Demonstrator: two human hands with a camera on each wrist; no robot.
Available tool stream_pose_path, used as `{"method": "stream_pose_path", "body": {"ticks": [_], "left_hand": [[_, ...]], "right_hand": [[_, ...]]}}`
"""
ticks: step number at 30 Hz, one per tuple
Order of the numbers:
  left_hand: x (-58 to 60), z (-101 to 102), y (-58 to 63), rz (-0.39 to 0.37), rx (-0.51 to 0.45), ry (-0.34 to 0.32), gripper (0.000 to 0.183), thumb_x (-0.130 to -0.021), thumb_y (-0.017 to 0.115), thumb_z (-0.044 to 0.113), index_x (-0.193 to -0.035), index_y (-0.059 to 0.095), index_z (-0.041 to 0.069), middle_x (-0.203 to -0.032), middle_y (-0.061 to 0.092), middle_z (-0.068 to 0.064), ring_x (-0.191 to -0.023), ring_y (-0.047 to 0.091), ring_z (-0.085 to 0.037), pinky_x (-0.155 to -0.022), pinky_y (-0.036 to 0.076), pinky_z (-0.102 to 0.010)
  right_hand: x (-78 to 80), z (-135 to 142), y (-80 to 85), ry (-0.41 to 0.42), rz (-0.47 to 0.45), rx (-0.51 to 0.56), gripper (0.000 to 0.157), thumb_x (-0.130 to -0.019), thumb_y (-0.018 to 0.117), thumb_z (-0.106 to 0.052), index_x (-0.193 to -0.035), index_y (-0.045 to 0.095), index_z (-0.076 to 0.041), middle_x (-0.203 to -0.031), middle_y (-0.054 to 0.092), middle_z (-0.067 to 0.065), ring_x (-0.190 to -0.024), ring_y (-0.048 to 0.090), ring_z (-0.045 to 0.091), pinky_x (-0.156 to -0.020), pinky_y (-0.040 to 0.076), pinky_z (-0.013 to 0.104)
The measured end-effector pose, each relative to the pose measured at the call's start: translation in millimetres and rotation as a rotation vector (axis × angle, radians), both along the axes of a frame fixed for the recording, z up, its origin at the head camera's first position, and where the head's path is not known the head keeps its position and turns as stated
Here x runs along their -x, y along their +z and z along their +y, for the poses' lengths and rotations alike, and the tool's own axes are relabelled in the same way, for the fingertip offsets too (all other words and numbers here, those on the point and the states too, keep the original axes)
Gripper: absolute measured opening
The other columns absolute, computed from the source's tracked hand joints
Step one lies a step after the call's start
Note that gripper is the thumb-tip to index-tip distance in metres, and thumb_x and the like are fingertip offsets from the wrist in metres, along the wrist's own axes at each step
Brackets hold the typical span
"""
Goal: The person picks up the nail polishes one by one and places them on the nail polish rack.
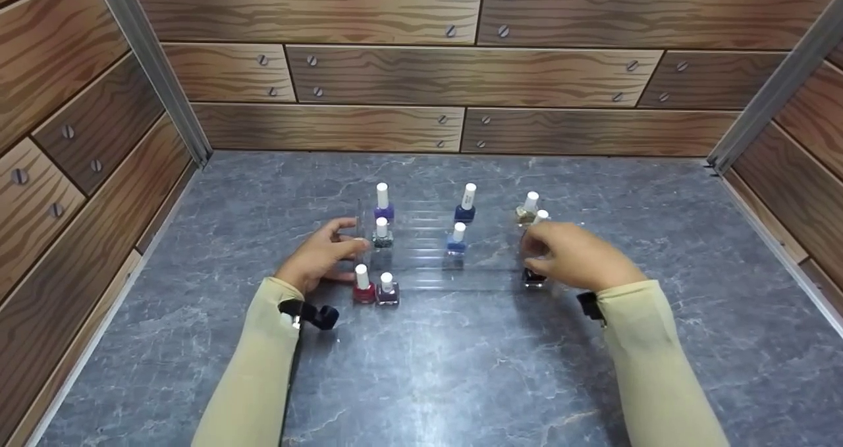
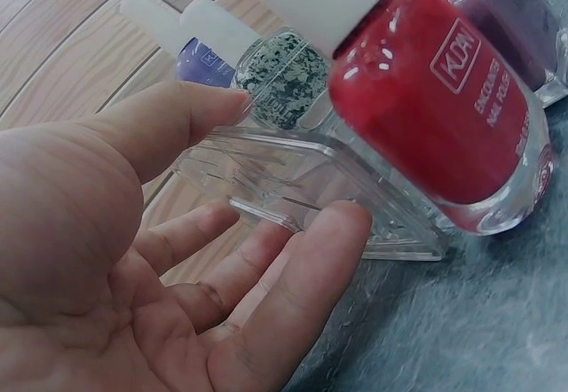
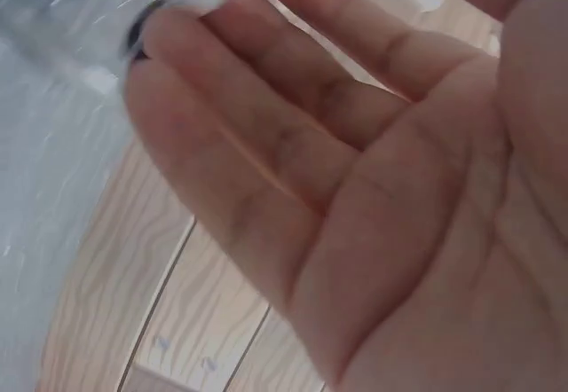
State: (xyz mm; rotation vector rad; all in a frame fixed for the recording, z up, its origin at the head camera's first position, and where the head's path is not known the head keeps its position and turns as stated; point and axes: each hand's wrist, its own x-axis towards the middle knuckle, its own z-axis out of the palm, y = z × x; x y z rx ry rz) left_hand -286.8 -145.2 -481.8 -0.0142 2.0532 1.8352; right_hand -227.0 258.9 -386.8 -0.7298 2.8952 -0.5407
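A clear tiered stand point(image 1: 428, 279) carries several white-capped nail polish bottles. My left hand point(image 1: 323, 253) holds the stand's left end, thumb over its upper edge and fingers against the end wall point(image 2: 337, 175). Right beside that hand stand a red nail polish bottle point(image 1: 363, 293) and a greyish-purple one point(image 1: 388, 293) on the front level. At the right end my right hand point(image 1: 573, 256) pinches a dark nail polish bottle point(image 1: 534, 278) from above; its cap is mostly hidden by the fingers. The right wrist view is blurred there, with a dark patch of the bottle point(image 3: 142, 30) at the fingertips.
Higher on the stand are purple point(image 1: 384, 211), glitter point(image 1: 382, 239), navy point(image 1: 465, 212), light blue point(image 1: 456, 244) and gold point(image 1: 526, 215) bottles. Another white cap point(image 1: 541, 216) shows just behind my right hand. Wood-patterned walls point(image 1: 382, 128) surround the grey marbled tabletop point(image 1: 421, 374).
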Motion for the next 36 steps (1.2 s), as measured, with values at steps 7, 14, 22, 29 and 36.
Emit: {"method": "stream_pose_path", "body": {"ticks": [7,14,22,29,36], "left_hand": [[0.1,0,2.0,-0.005,-0.007,0.005,0.074,-0.095,0.077,0.024,-0.157,0.038,0.016,-0.143,0.048,-0.019,-0.124,0.056,-0.036,-0.081,0.066,-0.042],[1.0,3,-0.2,-0.006,-0.018,0.009,0.075,-0.093,0.078,0.026,-0.157,0.039,0.016,-0.144,0.049,-0.019,-0.126,0.056,-0.037,-0.083,0.066,-0.042],[0.3,4,-2.8,-0.014,-0.026,-0.002,0.075,-0.093,0.078,0.025,-0.156,0.04,0.015,-0.143,0.05,-0.018,-0.124,0.057,-0.036,-0.084,0.066,-0.042],[1.4,3,0.8,-0.006,-0.032,-0.009,0.076,-0.092,0.079,0.026,-0.157,0.039,0.016,-0.143,0.051,-0.018,-0.125,0.057,-0.037,-0.085,0.065,-0.043],[1.7,0,-0.1,-0.004,-0.034,-0.004,0.077,-0.093,0.079,0.026,-0.157,0.039,0.016,-0.143,0.05,-0.019,-0.125,0.057,-0.037,-0.084,0.065,-0.043]], "right_hand": [[-2.6,-10,5.5,-0.014,0.135,0.029,0.011,-0.096,0.071,-0.017,-0.104,0.071,-0.009,-0.098,0.072,0.004,-0.094,0.069,0.023,-0.088,0.061,0.048],[-0.7,-10,-0.3,-0.013,0.176,0.09,0.006,-0.098,0.07,-0.016,-0.101,0.072,-0.011,-0.093,0.071,-0.001,-0.087,0.067,0.016,-0.081,0.063,0.042],[2.8,-11,-9.7,0.016,0.13,0.076,0.008,-0.099,0.069,-0.017,-0.101,0.072,-0.01,-0.092,0.071,-0.001,-0.085,0.066,0.014,-0.08,0.063,0.04],[4.1,-12,-8.4,0.019,0.131,0.066,0.007,-0.099,0.069,-0.017,-0.102,0.072,-0.011,-0.092,0.07,-0.002,-0.084,0.065,0.013,-0.079,0.062,0.038],[6.2,-15,-5.0,0.038,0.136,0.07,0.007,-0.099,0.068,-0.017,-0.1,0.072,-0.011,-0.092,0.07,-0.002,-0.083,0.064,0.012,-0.077,0.061,0.037]]}}
